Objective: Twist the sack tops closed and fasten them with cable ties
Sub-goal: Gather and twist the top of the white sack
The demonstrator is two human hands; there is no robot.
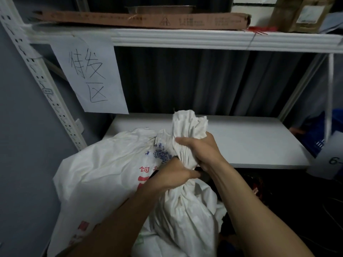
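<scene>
White sack (185, 210) has its gathered neck gripped by the right hand (201, 148) above and the left hand (171, 176) just below, all fingers (182, 140) curled tight round it.

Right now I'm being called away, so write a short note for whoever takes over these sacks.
Right hand: its grip is on the bunched top of the front sack, above the neck.
Left hand: grips the neck just below.
Second sack: leans at the left with its top gathered.
Done: front top gathered into a neck.
Left: finish the twist and fasten it. Whether a cable tie is on either sack cannot be told, so check both.
</scene>
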